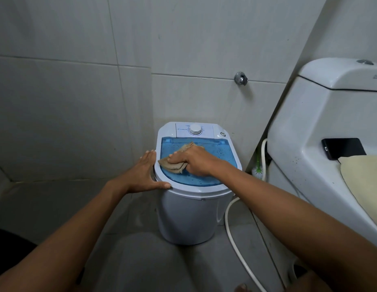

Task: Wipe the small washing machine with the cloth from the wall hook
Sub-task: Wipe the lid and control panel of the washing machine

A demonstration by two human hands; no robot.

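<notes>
Left hand (144,175) is lying flat against the left rim of the small washing machine (191,216), fingers spread wide, thumb resting on the front edge, gripping nothing. The machine is standing on the floor at the frame's centre. Right hand (193,163) is pressing the tan cloth (173,166) onto the blue lid (223,157), fingers curled around it. At 3 o'clock a toilet (309,127) is carrying a phone (343,148); a hose (236,239) is trailing at 5 o'clock.
</notes>
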